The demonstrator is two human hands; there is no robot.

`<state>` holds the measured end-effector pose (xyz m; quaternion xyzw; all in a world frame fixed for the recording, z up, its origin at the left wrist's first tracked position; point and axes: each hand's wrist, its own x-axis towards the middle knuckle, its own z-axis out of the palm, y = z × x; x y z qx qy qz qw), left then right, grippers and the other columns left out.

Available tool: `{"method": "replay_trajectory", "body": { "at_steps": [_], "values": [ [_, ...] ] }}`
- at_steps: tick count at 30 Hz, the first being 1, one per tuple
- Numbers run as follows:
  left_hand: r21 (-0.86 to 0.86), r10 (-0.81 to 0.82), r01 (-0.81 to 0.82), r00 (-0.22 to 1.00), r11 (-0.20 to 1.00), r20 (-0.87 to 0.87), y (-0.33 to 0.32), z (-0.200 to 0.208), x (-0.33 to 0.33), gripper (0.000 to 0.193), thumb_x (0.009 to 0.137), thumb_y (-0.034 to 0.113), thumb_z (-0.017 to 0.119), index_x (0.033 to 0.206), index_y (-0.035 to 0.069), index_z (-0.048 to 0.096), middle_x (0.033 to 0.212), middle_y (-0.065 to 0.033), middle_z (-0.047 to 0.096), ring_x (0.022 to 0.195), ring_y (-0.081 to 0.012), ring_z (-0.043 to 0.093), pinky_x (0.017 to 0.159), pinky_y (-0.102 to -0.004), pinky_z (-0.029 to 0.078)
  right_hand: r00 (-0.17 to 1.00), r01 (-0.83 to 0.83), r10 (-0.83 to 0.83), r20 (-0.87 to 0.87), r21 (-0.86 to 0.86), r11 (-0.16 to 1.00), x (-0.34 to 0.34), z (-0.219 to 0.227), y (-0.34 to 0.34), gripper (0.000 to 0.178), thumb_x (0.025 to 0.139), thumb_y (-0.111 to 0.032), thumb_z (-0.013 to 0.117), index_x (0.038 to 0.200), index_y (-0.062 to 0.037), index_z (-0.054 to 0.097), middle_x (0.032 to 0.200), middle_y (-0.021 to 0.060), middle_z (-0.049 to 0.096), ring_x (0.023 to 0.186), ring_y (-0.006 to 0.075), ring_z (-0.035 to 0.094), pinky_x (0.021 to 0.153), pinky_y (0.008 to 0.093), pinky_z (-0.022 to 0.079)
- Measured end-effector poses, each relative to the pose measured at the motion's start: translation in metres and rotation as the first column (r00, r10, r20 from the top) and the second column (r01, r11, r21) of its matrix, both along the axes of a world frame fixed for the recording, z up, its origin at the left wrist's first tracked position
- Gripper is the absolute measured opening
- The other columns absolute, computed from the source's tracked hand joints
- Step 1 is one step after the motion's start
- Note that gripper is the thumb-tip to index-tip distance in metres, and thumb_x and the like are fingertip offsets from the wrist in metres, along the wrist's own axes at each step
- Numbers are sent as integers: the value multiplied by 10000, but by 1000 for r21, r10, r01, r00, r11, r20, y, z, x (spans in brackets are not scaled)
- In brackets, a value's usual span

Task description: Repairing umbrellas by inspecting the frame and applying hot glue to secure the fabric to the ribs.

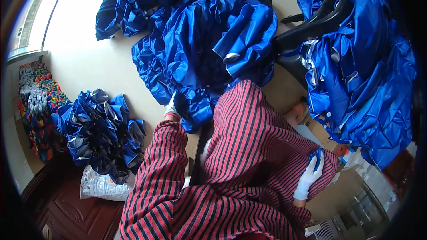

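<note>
My left hand (pixel 171 108), in a white glove, is closed on the lower edge of a large crumpled blue sheet of shiny coated fabric (pixel 191 35). Its fingertips are partly lost in the folds. The fabric piles up ahead of me, bearing a few small white snap-like dots and a pale patch. My right hand (pixel 308 180), also white-gloved, lies on the red-and-black striped cloth (pixel 249 137) over my lap, at the right knee. Its fingers stretch forward, with blue showing at their tips; whether that is glove or fabric I cannot tell.
On the right, more blue fabric (pixel 364 88) drapes over a black chair frame (pixel 320 17). At left lies a blue-and-grey fabric bundle (pixel 100 129), with a white plastic bag (pixel 102 185) below it. Multicoloured items (pixel 40 102) stack by the bright window. Dark red panelled wood (pixel 71 213) shows lower left.
</note>
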<state>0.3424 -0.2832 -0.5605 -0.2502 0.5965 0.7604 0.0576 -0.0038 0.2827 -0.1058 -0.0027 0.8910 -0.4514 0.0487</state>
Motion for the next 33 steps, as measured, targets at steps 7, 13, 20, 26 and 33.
{"method": "replay_trajectory", "body": {
  "at_steps": [7, 13, 20, 26, 33],
  "values": [
    [597, 394, -560, 828, 574, 398, 82, 112, -137, 272, 943, 226, 540, 1145, 63, 620, 1051, -39, 661, 906, -167, 636, 820, -288, 518, 1000, 6, -8, 26, 82, 997, 6, 18, 12, 359, 995, -127, 504, 1284, 87, 504, 1261, 162, 565, 1127, 223, 556, 977, 329, 454],
    [573, 383, -539, 842, 617, 381, 79, 217, -120, 300, 940, 222, 497, 1146, 50, 631, 1037, -109, 691, 923, -257, 668, 847, -383, 538, 998, -12, 16, 52, -91, 996, 5, 22, -3, 326, 1003, -150, 495, 1240, 66, 553, 1201, 144, 613, 1050, 205, 598, 923, 316, 479],
    [681, 573, -501, 807, 534, 144, 94, 366, -83, 367, 943, 202, 489, 1260, 24, 544, 1196, -132, 630, 1057, -303, 626, 968, -454, 485, 997, -69, 77, 19, -279, 958, 6, 21, -4, 315, 1004, -157, 495, 1231, 48, 570, 1154, 116, 625, 975, 170, 607, 846, 299, 501],
    [690, 449, -120, 835, 714, -319, 66, 471, -114, 354, 975, 267, 479, 1229, 37, 568, 1155, -105, 641, 1031, -252, 630, 944, -393, 502, 996, -70, 84, 15, -423, 903, 9, 33, -6, 319, 993, -149, 513, 1246, 36, 573, 1154, 104, 637, 974, 154, 617, 829, 285, 516],
    [-144, 349, -545, 696, 826, -628, 38, 602, -202, 443, 966, 240, 534, 1345, 15, 479, 1274, -80, 562, 1146, -200, 552, 997, -332, 440, 995, 3, 64, 82, -638, 770, 6, 21, 10, 312, 975, -123, 532, 1240, 38, 571, 1047, 60, 646, 888, 113, 601, 781, 269, 507]
  ]
}}
